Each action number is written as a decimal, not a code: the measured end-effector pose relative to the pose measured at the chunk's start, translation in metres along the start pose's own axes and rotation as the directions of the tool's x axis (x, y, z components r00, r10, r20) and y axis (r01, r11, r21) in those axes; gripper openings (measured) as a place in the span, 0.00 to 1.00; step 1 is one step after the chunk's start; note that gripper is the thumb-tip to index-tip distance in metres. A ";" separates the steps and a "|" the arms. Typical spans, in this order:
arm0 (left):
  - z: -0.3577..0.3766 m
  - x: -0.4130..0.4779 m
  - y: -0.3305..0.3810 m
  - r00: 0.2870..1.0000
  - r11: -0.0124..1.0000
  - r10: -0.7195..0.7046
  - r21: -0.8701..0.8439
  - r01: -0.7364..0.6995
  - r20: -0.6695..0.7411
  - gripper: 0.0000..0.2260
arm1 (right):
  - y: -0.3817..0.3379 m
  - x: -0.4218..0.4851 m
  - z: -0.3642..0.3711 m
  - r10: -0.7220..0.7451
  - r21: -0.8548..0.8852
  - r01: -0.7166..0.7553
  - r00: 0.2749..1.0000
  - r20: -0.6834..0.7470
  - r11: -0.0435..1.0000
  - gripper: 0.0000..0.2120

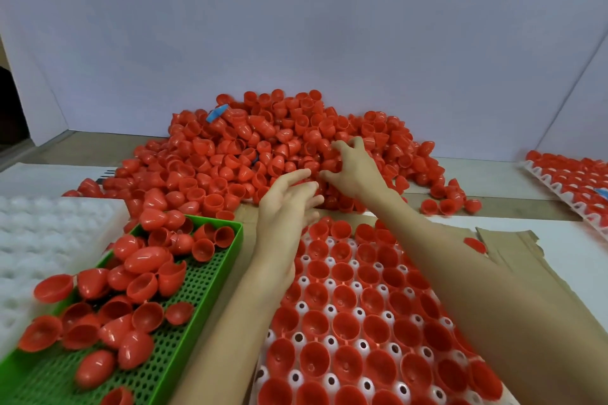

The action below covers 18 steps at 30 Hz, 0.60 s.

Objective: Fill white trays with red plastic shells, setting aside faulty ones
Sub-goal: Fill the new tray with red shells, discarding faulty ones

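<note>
Nearest: white pocketed plastic tray (330, 342), cut off at bottom edge, pockets filled with red plastic half-shells (343, 297), partly hidden under both forearms. Left: green perforated plastic basket (184, 322) holding more shells, blurred. Further: left hand (286, 204), fingers stretched and released, motion-smeared, at foot of big heap of loose red shells (230, 154). Right hand (352, 168) clawed into heap; grasp impossible to tell. Far right: second filled tray (543, 182), cropped.

Right hand (353, 171) curls fingers into the heap of red plastic shells (230, 154); left hand (289, 199), fingers straight, at its near edge. Nearer: shell-filled white dimpled tray (330, 342), green perforated bin (184, 322).
</note>
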State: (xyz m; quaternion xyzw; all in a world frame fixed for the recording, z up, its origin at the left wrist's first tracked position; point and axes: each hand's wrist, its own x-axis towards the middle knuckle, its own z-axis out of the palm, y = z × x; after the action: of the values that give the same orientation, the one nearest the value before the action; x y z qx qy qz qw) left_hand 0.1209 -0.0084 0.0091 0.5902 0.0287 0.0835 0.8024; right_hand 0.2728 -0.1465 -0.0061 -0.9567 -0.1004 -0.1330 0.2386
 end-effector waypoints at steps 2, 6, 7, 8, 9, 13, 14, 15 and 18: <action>0.006 0.013 0.000 0.999 0.999 -0.011 0.033 0.013 -0.040 0.09 | 0.002 -0.002 -0.004 -0.003 0.070 0.005 1.000 -0.031 0.998 0.27; 0.024 0.058 0.007 0.993 0.977 -0.115 0.176 0.118 -0.028 0.14 | 0.001 -0.008 -0.015 0.012 0.186 0.013 0.991 -0.136 0.982 0.18; 0.028 0.071 0.010 0.985 0.959 -0.174 0.226 0.171 -0.009 0.15 | 0.000 -0.009 -0.017 0.027 0.238 0.009 0.989 -0.147 0.971 0.16; 0.030 0.082 0.014 0.971 0.934 -0.240 0.275 0.227 0.014 0.16 | -0.002 -0.011 -0.020 0.041 0.304 0.005 0.989 -0.145 0.953 0.15; 0.031 0.091 0.017 0.950 0.910 -0.311 0.302 0.285 0.042 0.16 | -0.005 -0.012 -0.022 0.048 0.369 0.004 0.990 -0.132 0.929 0.15; 0.029 0.108 0.014 0.871 0.892 -0.451 0.126 0.434 0.193 0.18 | -0.018 -0.019 -0.031 -0.042 0.492 0.109 0.989 -0.145 0.864 0.14; 0.027 0.108 0.011 0.870 0.896 -0.443 0.076 0.437 0.216 0.17 | -0.021 -0.020 -0.031 -0.067 0.500 0.138 0.985 -0.157 0.855 0.14; 0.026 0.109 0.007 0.873 0.900 -0.430 0.032 0.435 0.229 0.16 | -0.023 -0.021 -0.031 -0.081 0.494 0.158 0.981 -0.173 0.855 0.13; 0.024 0.107 0.000 0.898 0.905 -0.403 -0.067 0.419 0.179 0.14 | -0.025 -0.023 -0.030 -0.062 0.430 0.145 0.978 -0.201 0.891 0.12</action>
State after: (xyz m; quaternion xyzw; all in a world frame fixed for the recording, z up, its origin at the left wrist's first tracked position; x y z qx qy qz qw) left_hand 0.2294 -0.0137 0.0216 0.5332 0.0836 -0.1343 0.8311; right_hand 0.2387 -0.1424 0.0232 -0.8545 -0.1567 -0.2059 0.4504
